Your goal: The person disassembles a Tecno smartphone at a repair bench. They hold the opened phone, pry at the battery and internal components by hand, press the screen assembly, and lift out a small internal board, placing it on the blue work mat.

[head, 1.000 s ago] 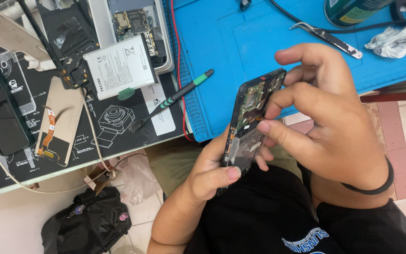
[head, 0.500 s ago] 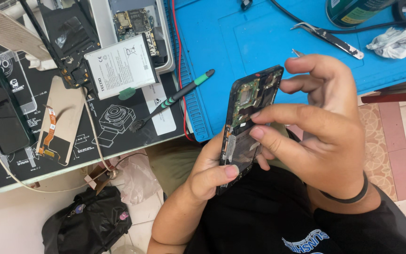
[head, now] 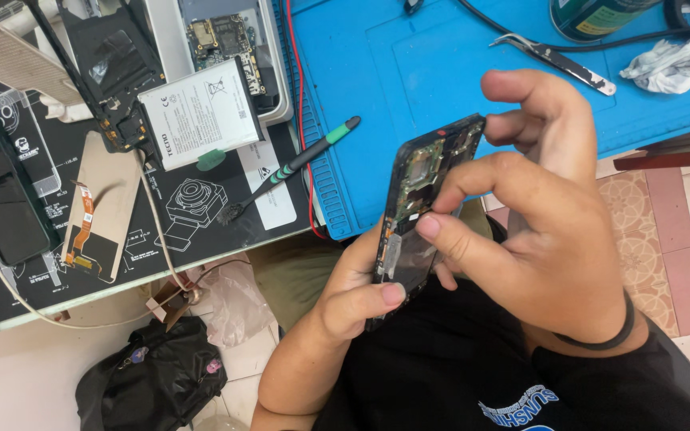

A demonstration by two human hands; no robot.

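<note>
Over the lap, just off the bench edge: an opened phone (head: pixel 421 209) held in both hands.
Left hand (head: pixel 354 295) grips its lower end, thumb on the near edge; right hand (head: pixel 549 231) pinches at the exposed board with thumb and forefinger. A green-handled screwdriver (head: pixel 301 164) lies on the blue mat (head: pixel 409 72), beside a white battery (head: pixel 200 113).

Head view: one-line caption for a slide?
Left hand grips an opened phone while right hand fingertips press on its exposed board, above a blue mat.

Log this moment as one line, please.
left hand: holds phone | right hand: fingertips on phone | nearby: screwdriver, battery
</note>
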